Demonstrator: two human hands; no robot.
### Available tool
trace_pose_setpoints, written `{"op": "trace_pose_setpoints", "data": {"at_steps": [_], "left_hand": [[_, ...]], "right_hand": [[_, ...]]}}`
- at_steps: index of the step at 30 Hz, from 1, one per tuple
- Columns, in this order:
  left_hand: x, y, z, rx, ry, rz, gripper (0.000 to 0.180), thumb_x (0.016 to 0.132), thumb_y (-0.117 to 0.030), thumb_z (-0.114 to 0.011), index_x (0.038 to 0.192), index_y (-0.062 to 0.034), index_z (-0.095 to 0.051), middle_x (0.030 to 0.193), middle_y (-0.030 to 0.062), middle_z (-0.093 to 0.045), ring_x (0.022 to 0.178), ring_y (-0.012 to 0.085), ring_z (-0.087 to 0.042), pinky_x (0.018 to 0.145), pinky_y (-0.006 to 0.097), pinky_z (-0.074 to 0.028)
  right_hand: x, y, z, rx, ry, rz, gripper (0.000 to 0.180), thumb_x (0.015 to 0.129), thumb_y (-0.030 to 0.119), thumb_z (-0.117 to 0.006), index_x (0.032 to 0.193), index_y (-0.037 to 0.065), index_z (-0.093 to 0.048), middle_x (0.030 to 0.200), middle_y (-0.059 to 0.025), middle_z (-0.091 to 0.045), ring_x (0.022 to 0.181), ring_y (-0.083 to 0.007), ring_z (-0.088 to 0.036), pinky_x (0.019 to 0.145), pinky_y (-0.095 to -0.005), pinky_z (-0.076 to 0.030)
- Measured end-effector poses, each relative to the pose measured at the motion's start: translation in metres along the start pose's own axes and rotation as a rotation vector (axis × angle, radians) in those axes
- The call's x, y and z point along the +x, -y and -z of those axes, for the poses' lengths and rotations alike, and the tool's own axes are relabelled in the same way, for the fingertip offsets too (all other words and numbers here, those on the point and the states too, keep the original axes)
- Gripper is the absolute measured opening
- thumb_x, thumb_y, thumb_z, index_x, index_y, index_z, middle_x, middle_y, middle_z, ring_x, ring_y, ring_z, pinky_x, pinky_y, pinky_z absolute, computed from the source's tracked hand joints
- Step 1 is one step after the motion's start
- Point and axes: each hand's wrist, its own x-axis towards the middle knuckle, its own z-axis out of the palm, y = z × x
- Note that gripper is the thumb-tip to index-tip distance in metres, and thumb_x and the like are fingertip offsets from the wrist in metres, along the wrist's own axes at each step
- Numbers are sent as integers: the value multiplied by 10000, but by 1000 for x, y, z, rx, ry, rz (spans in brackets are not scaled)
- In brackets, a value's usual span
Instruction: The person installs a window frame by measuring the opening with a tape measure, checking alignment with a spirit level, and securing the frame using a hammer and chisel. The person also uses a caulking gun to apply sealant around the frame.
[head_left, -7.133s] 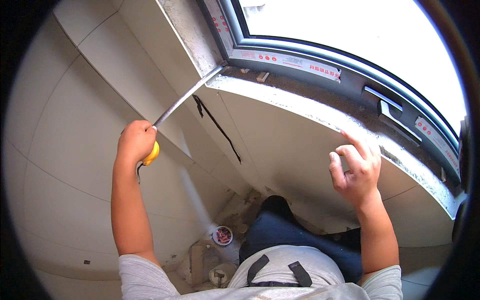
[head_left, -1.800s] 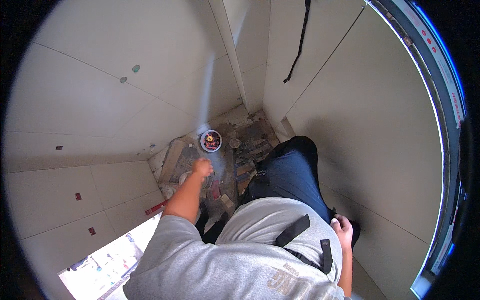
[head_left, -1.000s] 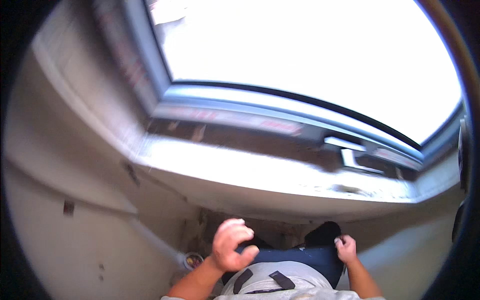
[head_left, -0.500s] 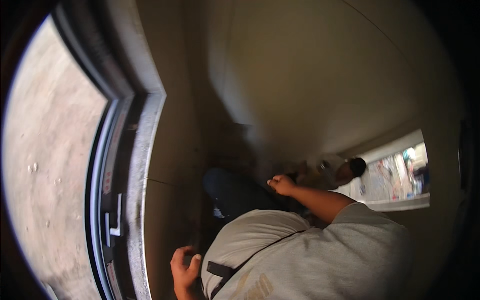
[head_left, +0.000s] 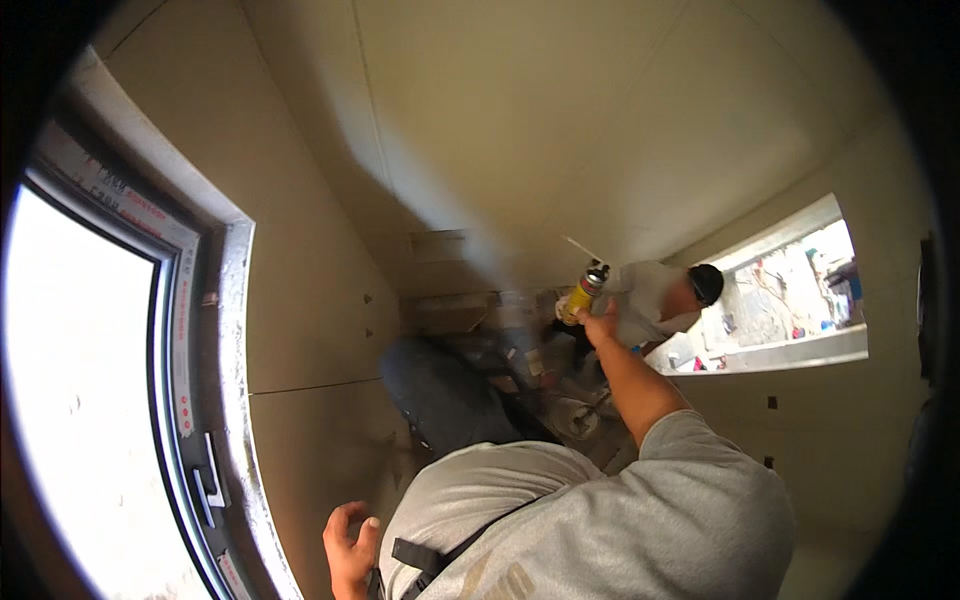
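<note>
The right hand (head_left: 601, 326), right of the frame's centre, is closed around the lower body of a yellow cylindrical can with a dark valve top and a thin pale straw (head_left: 582, 293). The can stands tilted above a floor littered with rubble and small tools (head_left: 530, 365). The left hand (head_left: 350, 535), at the lower left, is loosely curled and holds nothing that can be seen. It hangs just beside the beige tiled wall (head_left: 300, 330) under the dark-framed window (head_left: 215, 420); whether it touches the wall cannot be told

The likeliest trouble is the straw. It juts up and to the left, and a person in a white shirt and dark cap (head_left: 660, 293) crouches just behind the can in the picture, by the bright wall opening (head_left: 770, 290) at the right. A careless squeeze on the valve, or a swing of the arm, could send its contents onto that person or onto the finished tiles

The grip sits low on the can, so the top-heavy end could tip or slide out, and a drop onto the rubble could snap the straw

The dark trouser leg (head_left: 440, 395) is planted among the clutter, so footing looks poor, and a stumble with the arm stretched out would carry the can toward the co-worker
</note>
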Motion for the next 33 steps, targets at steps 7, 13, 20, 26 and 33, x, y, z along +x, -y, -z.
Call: {"op": "trace_pose_setpoints", "data": {"at_steps": [7,13,20,26,33], "left_hand": [[12,2,36,78,67,-8,389,870,-242,-841,1173,-15,-752,1074,153,-775,1019,284,-762,904,404,-601],[-10,-19,37,127,7,-62,383,919,-273,-827,1196,-22,-742,1132,157,-756,1083,298,-738,972,408,-579],[20,-73,9,106,-9,-391,762,892,-259,-879,1535,-63,-521,1450,213,-612,1256,367,-663,1072,449,-544],[26,-143,6,116,-299,-1160,908,808,-186,-910,1585,-54,-460,1666,266,-417,1533,431,-445,1264,603,-341],[-57,-187,43,-157,-317,-1163,744,723,-234,-935,1352,-26,-597,1341,198,-655,1231,393,-670,1068,521,-517]], "right_hand": [[93,-8,-4,495,89,78,610,782,128,-931,1289,34,-606,1158,-98,-713,1031,-266,-692,957,-433,-560],[33,138,48,428,249,523,666,881,253,-836,1443,50,-545,1280,-115,-665,1157,-278,-657,1037,-421,-511],[-125,360,124,1168,759,-76,504,998,574,-623,1165,100,-661,947,-124,-722,852,-301,-726,791,-468,-611],[-357,419,84,866,1463,-367,642,1006,708,-583,1122,78,-634,859,-84,-682,772,-247,-693,729,-407,-610],[-406,370,73,721,2224,-534,581,1024,619,-656,1234,77,-645,1063,-91,-723,913,-196,-727,802,-380,-639]]}}
